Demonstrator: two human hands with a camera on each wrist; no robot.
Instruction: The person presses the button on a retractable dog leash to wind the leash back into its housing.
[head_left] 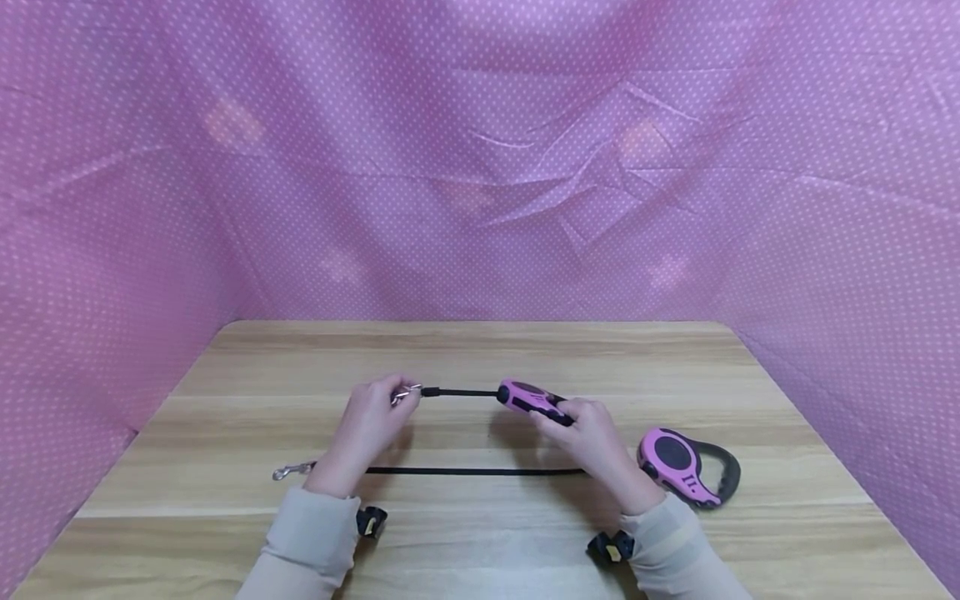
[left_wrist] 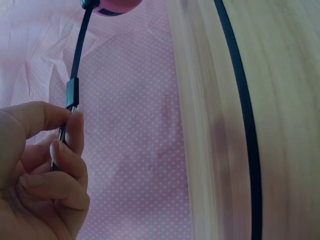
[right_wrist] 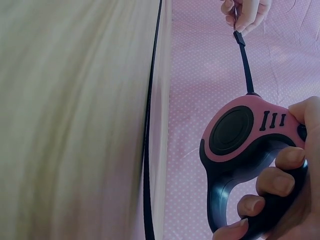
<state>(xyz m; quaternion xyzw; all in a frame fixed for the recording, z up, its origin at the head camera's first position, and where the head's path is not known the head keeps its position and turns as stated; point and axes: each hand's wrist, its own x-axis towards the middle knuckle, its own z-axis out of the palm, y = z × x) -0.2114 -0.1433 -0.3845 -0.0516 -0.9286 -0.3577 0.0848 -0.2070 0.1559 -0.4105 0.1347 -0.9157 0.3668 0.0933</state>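
Holding a pink retractable leash (head_left: 524,397) just above the wooden table (head_left: 480,533), we're using both hands at once. Our left hand (head_left: 377,421) is pinching its metal clip (head_left: 406,392) between thumb and fingers, while our right hand (head_left: 592,433) is gripping the black handle (right_wrist: 216,200), fingers curling through the loop. The short black strap (head_left: 467,392) is running pretty straight between them, so we're guessing it's under some pull. Our right thumb is resting near what's looking like the button (right_wrist: 301,131), but we aren't able to tell if it's pressing.

What we're worrying about is mostly that pinch. If our fingertips are slipping on smooth metal, the strap is likely snapping back and smacking the clip into the casing, or a knuckle.

We're also eyeing the second leash (head_left: 671,457), lying on the table by our right forearm. Its strap (head_left: 472,472) is stretching leftward beneath both our arms, and its clip (head_left: 294,471) is lying just past our left wrist. If a sleeve (head_left: 311,533) is snagging that line, we're probably dragging the whole thing, and if its lock is letting go, it's whipping back underneath us.
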